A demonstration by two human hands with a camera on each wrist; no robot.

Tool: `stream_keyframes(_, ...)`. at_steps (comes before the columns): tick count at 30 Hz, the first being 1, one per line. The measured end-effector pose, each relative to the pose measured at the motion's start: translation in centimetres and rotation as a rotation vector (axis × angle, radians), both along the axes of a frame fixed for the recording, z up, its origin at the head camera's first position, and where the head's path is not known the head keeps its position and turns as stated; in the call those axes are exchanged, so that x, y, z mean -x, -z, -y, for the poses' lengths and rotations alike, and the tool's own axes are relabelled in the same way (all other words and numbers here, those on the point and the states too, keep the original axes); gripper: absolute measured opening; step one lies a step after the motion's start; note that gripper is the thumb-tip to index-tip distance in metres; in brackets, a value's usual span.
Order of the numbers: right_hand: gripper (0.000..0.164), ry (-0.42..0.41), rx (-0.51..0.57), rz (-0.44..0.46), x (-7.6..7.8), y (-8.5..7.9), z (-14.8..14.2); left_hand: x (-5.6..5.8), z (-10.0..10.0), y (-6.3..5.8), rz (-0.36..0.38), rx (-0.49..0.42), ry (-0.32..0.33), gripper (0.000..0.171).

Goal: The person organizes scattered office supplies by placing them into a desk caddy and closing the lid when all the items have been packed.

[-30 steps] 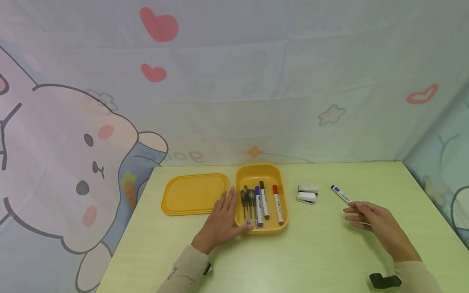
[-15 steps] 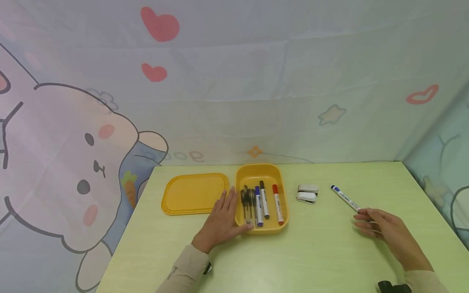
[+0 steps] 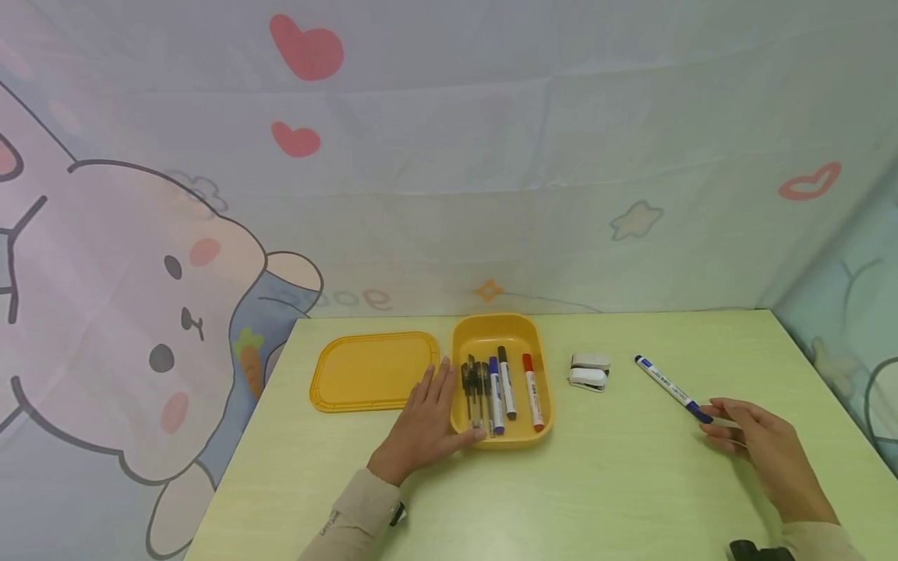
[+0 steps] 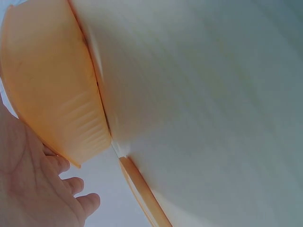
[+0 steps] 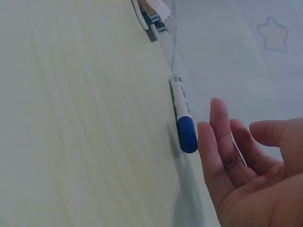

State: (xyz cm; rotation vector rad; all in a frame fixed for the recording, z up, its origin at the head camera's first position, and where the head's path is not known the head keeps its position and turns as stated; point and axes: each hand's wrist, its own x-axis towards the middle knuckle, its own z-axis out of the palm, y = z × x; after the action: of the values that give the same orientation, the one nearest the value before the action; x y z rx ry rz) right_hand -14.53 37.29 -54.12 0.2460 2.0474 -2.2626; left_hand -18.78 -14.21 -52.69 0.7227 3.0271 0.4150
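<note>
Left hand (image 3: pixel 423 427) straight-fingered against yellow box (image 3: pixel 515 443) | right hand (image 3: pixel 768 448) spread loosely, blue-capped marker (image 3: pixel 670 388) just beside it | I see stapler (image 5: pixel 150 20) beyond (cut off in right-wrist view)

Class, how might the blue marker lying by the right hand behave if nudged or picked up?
The blue marker would probably roll if pushed sideways, as its round-looking barrel lies along the table. Its straight body suggests it would stay stiff when lifted, and its slimness that it is likely light.
</note>
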Motion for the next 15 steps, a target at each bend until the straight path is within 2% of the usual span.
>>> stream_keyframes(10, 0.023, 0.045, 0.001, 0.023, 0.21, 0.65, -0.17, -0.07, -0.04, -0.13, 0.003, -0.007, -0.003, 0.113)
stream_keyframes(15, 0.027, 0.005, -0.096, 0.068, 0.4, 1.01, -0.04, 0.01, -0.03, -0.01, 0.012, 0.001, -0.005, 0.113)
